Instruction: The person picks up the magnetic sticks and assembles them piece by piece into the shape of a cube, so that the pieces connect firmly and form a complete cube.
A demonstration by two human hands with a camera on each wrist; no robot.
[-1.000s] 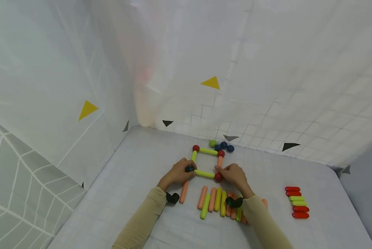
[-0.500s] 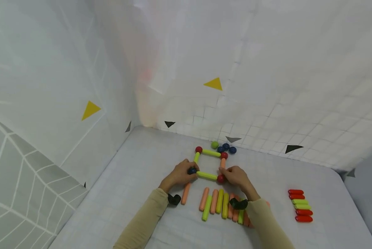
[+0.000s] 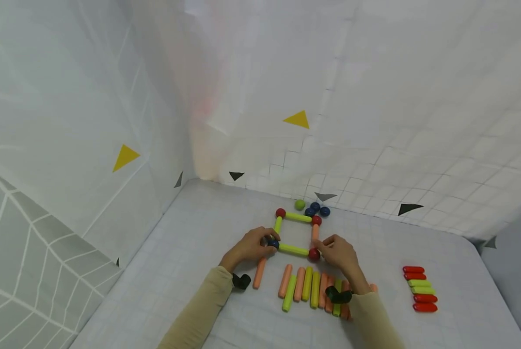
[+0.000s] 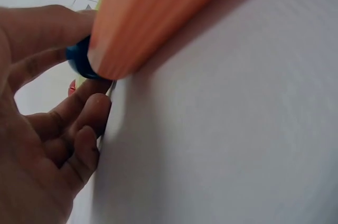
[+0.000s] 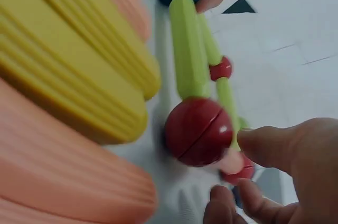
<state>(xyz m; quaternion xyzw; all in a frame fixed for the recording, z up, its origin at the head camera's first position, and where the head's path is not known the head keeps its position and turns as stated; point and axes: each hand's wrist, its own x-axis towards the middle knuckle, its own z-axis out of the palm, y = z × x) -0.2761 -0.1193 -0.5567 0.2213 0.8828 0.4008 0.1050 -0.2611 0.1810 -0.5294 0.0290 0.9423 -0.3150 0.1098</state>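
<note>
A square of magnetic rods and balls lies on the white table. Its sides are three lime rods (image 3: 293, 250) and one orange rod (image 3: 315, 231). Red balls sit at three corners, among them the front right red ball (image 3: 314, 254); a blue ball (image 3: 274, 245) forms the front left corner. My left hand (image 3: 253, 244) pinches that blue ball between thumb and fingers. My right hand (image 3: 339, 251) is beside the front right corner, its thumb (image 5: 264, 142) and fingers spread around the near end of the orange rod.
A loose orange rod (image 3: 259, 273) lies under my left wrist. Several orange, yellow and lime rods (image 3: 307, 283) lie in a row in front of the square. Behind it are a green ball (image 3: 300, 204) and blue balls (image 3: 324, 211). Red rods (image 3: 425, 298) and lime rods are stacked at right.
The square has shifted slightly to the right and nearer, with the left hand still on the blue ball. My right hand has loosened and drawn off the front right red ball.
</note>
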